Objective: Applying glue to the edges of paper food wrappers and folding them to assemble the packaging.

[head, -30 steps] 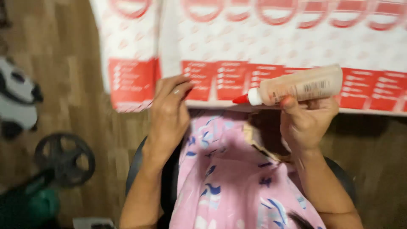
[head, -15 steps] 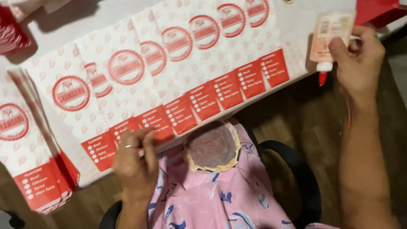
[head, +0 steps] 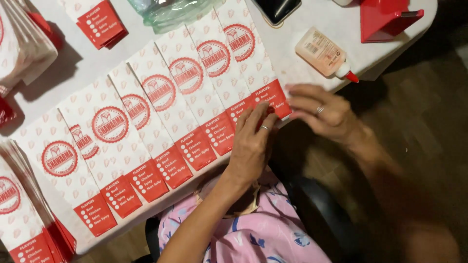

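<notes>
— What's nearest the person?

— Both hands, at the near edge of the tabletop (head: 87, 58). The left hand (head: 251, 146) lies flat, fingers out straight, pressing the red bottom strip of the end paper bag (head: 248, 63). The right hand (head: 319, 109) is open just beside it, fingertips on the same strip; it's blurred, so I can't tell how hard it presses. Neither hand is closed around anything.

— And the bag itself?

— It's the right-hand one in a row of overlapping bags (head: 146, 112), white with red round marks, running slantwise along the near edge, their red ends just over it.

— How would it handle?

— I'd judge it very light, thin and limp: easy to crease or tear, quick to slide on its neighbours. Best held flat with spread fingers, or pinched at the red end.

— Farther back?

— A glue bottle (head: 324, 53) with a red tip lies near the right edge. Beyond it a red stand (head: 385, 19), a dark phone (head: 278, 9), and stacks of bags (head: 24, 44) at the far left corner.
</notes>
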